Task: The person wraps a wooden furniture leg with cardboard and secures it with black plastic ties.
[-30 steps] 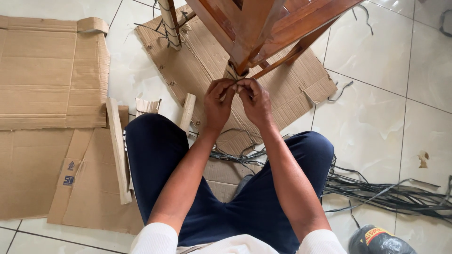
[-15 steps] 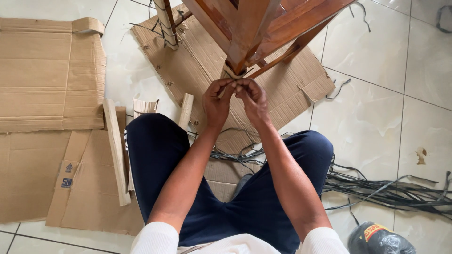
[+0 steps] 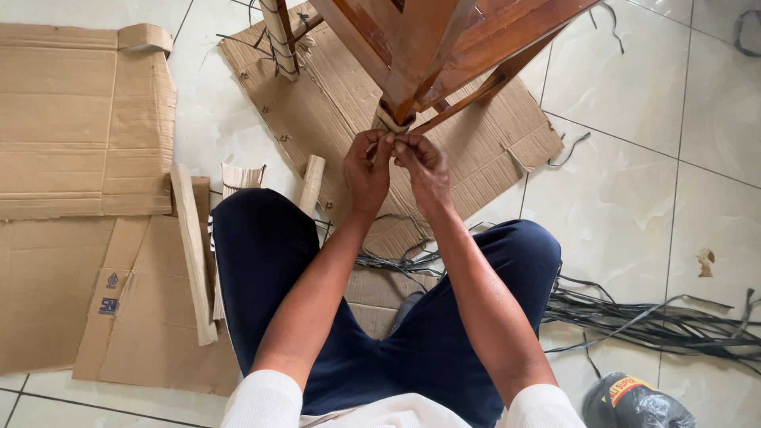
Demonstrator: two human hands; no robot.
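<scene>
Both hands meet at the foot of a wooden chair leg point(image 3: 412, 75), where a pale wrapping point(image 3: 393, 120) circles the leg's end. The left hand point(image 3: 367, 170) has its fingers curled and pinched together at the lower edge of that wrapping; the right hand point(image 3: 422, 165) is closed the same way, fingertips touching the left's. What they pinch looks like a thin strip or the wrapping's edge, but it is too small to tell which. The knuckles of the two hands lie side by side, just under the leg.

Beyond the grip, the leg rises into the chair frame point(image 3: 483, 40), reddish-brown, with slanted rungs running off to the right. Under the grip lies a torn sheet of cardboard point(image 3: 491, 135), spread on the tiled floor point(image 3: 634, 198). Just left of the left hand a short wood stick point(image 3: 312, 182) lies on the floor, and farther left a longer slat point(image 3: 193, 252) rests against the person's knee. Well to the left is a big flattened carton point(image 3: 79, 119). Up and left of the grip stands a second leg point(image 3: 279, 36), bound with pale strips and dark wire.

Nearer the person than the grip, between the knees, a tangle of dark straps point(image 3: 650, 321) trails away to the right. A dark bag point(image 3: 634, 404) sits by the right elbow.
</scene>
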